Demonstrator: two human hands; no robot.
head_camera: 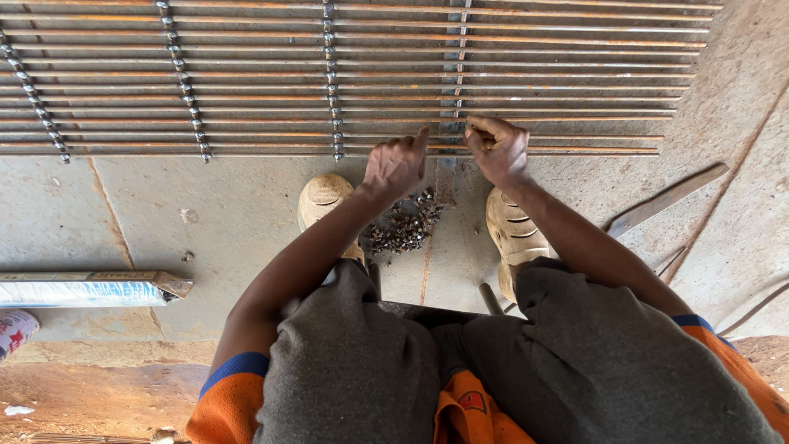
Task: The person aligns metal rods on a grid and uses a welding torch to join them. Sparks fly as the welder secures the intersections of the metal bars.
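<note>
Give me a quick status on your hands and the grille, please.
Left hand and right hand both at the rod grille edge. Pile of small spacers between the feet. Nothing blocking.

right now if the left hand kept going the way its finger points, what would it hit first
Most likely the nearest of the rusty steel rods of the grid. The left hand points its forefinger up toward them, tip just short of the closest rod, beside the right hand. Depth is hard to judge, so it may already touch.

Both bare forearms reaching forward and down from between the knees, left hand [396,164] loosely curled with index finger extended, right hand [497,148] curled, fingertips seemingly pinched together, hands near each other, apart
</note>
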